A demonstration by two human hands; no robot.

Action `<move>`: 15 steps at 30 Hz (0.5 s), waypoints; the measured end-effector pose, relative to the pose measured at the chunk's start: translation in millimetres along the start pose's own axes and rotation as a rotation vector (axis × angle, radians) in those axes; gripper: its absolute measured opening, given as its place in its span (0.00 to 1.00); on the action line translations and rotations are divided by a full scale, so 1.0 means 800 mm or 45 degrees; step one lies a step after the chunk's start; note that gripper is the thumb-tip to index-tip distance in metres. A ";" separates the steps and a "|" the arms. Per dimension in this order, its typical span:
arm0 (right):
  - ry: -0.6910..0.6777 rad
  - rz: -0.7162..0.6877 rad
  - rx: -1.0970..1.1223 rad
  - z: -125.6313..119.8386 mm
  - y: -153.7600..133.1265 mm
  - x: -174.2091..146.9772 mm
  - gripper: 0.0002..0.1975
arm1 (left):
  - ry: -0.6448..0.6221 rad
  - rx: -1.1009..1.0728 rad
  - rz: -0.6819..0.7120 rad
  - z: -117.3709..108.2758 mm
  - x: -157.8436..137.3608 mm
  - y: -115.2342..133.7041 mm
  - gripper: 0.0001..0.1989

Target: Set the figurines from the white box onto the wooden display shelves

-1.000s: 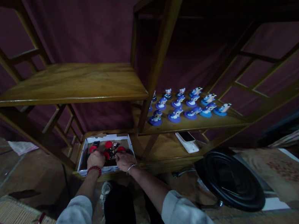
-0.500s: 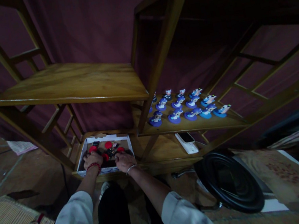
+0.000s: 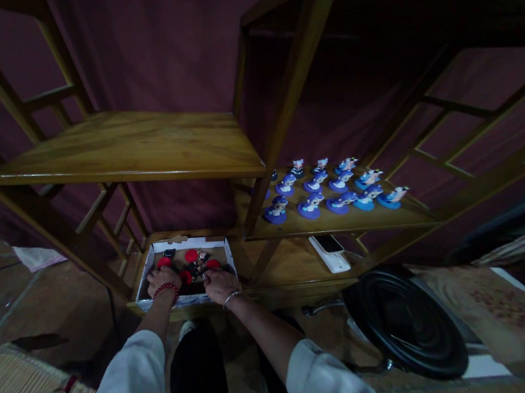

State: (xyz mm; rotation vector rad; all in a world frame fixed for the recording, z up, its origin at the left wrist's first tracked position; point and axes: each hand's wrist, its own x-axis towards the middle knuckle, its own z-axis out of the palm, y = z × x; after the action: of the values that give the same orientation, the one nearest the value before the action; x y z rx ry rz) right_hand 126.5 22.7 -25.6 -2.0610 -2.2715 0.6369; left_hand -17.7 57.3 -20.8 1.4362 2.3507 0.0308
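A shallow white cardboard box [image 3: 219, 237] stands on the low wooden shelf, with several small dark figurines on red round bases [image 3: 191, 256] lying in it. Inside its left part is my left hand [image 3: 162, 282], a red beaded bracelet at the wrist, its fingers curled downward beside a red base. My right hand [image 3: 219, 285], wearing a silver bangle, reaches over the front right of the box. Its fingers are bent together close to a dark figurine [image 3: 195, 269]. What either hand grips is hidden by the fingers and the dim light.
Several purple- and blue-based figurines [image 3: 312, 205] stand in rows on the shelf [image 3: 293, 230] to the right. Below them lies a white device with a phone-like dark screen [image 3: 329, 254]. A black round stool [image 3: 404, 324] stands at right. A wooden shelf board [image 3: 133, 153] overhangs the box.
My left hand has drawn slightly back toward the front, showing more of the red base ahead of it. My right hand stays nearly in place. The whole view has shifted a little.
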 end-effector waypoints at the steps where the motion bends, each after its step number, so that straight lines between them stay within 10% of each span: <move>1: 0.000 0.006 0.002 0.000 0.000 0.000 0.15 | 0.003 0.017 0.019 -0.001 -0.001 0.001 0.20; 15: -0.004 -0.002 0.109 -0.009 0.001 0.007 0.14 | 0.046 0.017 -0.023 -0.005 -0.005 0.006 0.20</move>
State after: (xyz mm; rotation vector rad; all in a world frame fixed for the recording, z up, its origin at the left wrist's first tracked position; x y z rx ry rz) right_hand 128.2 30.1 -20.7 -2.0211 -2.2054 0.7242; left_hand -13.1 57.2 -14.9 1.4322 2.3965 0.0369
